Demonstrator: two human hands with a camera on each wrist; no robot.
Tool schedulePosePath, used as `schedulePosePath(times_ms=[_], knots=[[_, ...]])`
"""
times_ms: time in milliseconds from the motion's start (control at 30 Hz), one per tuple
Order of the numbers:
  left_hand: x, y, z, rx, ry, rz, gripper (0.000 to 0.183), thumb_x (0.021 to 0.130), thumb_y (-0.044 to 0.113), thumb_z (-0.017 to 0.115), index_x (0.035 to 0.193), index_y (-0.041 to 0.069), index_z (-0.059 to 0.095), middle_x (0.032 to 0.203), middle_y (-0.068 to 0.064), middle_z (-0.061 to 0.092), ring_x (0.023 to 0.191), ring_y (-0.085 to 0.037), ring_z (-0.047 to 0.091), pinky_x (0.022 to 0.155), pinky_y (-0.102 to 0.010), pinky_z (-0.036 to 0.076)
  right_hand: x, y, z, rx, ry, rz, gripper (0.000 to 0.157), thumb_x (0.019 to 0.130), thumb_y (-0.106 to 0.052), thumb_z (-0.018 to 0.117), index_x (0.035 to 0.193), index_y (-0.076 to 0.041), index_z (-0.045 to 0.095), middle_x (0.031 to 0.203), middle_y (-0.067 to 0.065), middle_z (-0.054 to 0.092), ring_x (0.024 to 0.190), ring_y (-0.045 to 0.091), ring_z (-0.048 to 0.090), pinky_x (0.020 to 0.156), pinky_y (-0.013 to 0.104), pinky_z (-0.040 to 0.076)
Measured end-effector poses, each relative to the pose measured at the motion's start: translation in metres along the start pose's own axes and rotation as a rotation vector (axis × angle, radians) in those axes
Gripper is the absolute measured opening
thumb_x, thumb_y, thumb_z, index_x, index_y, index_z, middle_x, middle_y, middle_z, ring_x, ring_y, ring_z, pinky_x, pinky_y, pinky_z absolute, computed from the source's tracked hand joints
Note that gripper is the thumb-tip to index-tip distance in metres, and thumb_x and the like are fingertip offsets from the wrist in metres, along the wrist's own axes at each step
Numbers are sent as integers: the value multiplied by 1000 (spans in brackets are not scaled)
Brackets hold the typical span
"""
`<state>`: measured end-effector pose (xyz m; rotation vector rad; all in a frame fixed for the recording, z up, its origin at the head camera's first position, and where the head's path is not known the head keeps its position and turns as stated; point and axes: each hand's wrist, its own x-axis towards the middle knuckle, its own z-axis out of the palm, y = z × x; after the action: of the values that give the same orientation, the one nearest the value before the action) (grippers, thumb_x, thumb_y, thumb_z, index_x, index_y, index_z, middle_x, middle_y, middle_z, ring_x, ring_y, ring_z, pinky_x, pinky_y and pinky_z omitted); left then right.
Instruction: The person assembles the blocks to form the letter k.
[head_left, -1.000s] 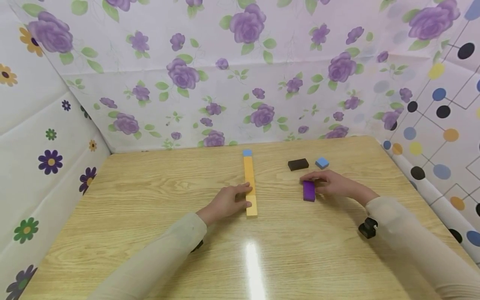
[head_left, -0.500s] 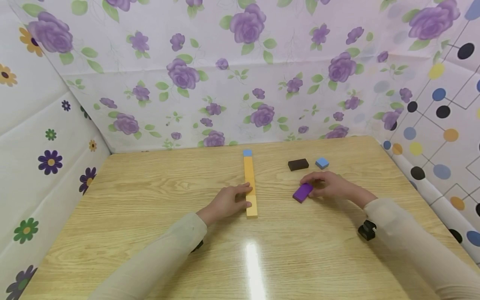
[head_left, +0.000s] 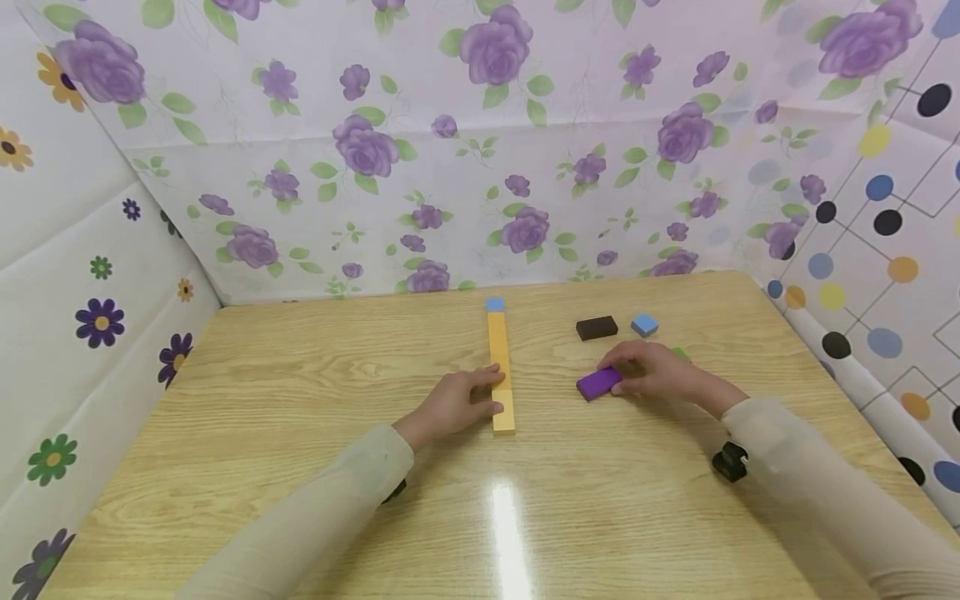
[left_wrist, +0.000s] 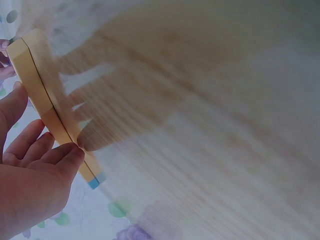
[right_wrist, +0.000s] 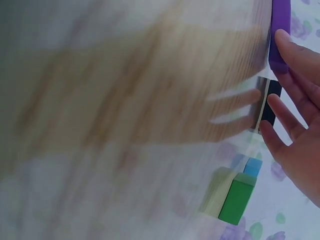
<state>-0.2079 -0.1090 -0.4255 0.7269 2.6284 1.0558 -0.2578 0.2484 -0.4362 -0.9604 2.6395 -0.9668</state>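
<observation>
A straight row of blocks lies on the table: a small blue block (head_left: 495,305) at the far end, a longer orange block (head_left: 498,342), and a pale yellow block (head_left: 503,412) nearest me. My left hand (head_left: 447,408) rests against the row from its left side, fingertips on the orange block and thumb at the yellow one; its fingers look relaxed in the left wrist view. To the right, my right hand (head_left: 656,371) pinches a purple block (head_left: 597,383) by its right end between thumb and fingers. The block lies slanted, apart from the row.
Behind the right hand are a black block (head_left: 597,327) and a small light-blue block (head_left: 644,325). A green block (right_wrist: 237,201), mostly hidden by that hand in the head view, stands near the light-blue one. Patterned cloth walls (head_left: 420,167) border the wooden table (head_left: 315,358).
My right hand has turned the purple block from lengthwise to slanting sideways and drawn it slightly left. A bit of the green block now shows behind that hand. My left hand has stayed still.
</observation>
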Motion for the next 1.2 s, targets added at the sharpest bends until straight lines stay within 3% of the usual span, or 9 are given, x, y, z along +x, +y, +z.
schedulePosePath(times_ms=[200,533,1200], knots=[[0,0,0,0,-4,5,52,91,19,68,137,2,51,150,-9,39,139,-27,33,112,-42,31,2,-5,3,-13,41,-7,32,83,-15,76,114,-14,67,116,3,65,113,29,57,100,52,43],[1,-2,0,10,0,8,52,91,17,68,137,1,52,149,-10,40,139,-29,34,111,-42,33,7,-15,14,34,106,7,33,82,-15,77,114,-11,67,117,8,65,118,36,54,103,60,36],[0,1,-1,1,-8,-11,51,91,19,68,137,3,53,149,-7,40,139,-27,33,113,-41,29,17,-48,34,155,154,183,36,83,-20,77,114,-6,66,112,11,65,108,32,57,99,57,40]])
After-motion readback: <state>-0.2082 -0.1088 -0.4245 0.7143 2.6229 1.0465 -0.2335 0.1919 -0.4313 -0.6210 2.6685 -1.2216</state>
